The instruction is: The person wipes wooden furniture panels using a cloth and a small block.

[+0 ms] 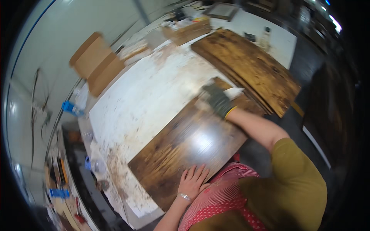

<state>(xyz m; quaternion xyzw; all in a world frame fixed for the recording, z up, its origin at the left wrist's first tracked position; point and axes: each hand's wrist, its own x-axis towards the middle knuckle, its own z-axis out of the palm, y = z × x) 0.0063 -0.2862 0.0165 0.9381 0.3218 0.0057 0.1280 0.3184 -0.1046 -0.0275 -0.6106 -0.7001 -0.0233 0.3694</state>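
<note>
A brown wood-grain board lies across the white table in front of me, glossy where light reflects off it. My left hand, bare and with a bracelet at the wrist, rests flat on the board's near edge with its fingers spread. Toward the far end of the board, my right hand wears a dark green glove with a yellow cuff. It is closed over a crumpled white cloth against the board; motion blurs the fingers and part of the cloth.
Stacked brown boards stand beyond my right hand. The white table carries brown smudges and dust. An open cardboard box sits at its far left edge, another filled box at the back. A bottle stands behind the stack.
</note>
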